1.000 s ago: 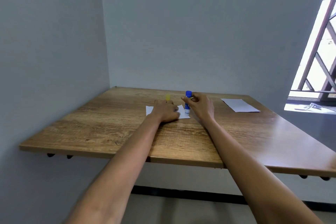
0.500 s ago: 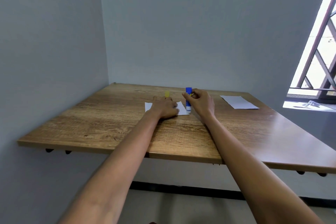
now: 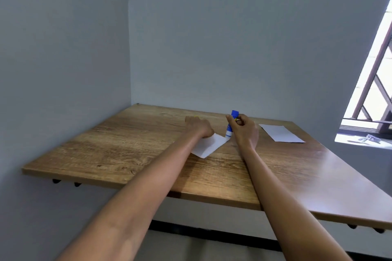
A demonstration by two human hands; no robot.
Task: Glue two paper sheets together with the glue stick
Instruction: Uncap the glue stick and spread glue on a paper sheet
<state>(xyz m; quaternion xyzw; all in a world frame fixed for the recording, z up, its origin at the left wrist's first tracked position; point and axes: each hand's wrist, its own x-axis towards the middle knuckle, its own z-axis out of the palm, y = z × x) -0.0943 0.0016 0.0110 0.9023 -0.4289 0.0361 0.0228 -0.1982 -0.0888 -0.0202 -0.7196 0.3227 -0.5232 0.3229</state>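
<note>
two white rectangular paper sheets lie on the brown wood-grain table (image 3: 127, 154): the near sheet (image 3: 209, 145) under the left hand (image 3: 198, 126), the far sheet (image 3: 280, 133) well apart at right. left hand rests flat on the near sheet, fingers relaxed. right hand (image 3: 244, 129) grasps the upright blue-and-white glue stick (image 3: 231, 123), its lower end at the near sheet's right corner.

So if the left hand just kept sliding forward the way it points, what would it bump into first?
Probably the small yellow object peeking out just past the left hand's fingertips, likely the glue stick's cap. Beyond it there is only bare table up to the wall, though depth is hard to judge.
</note>
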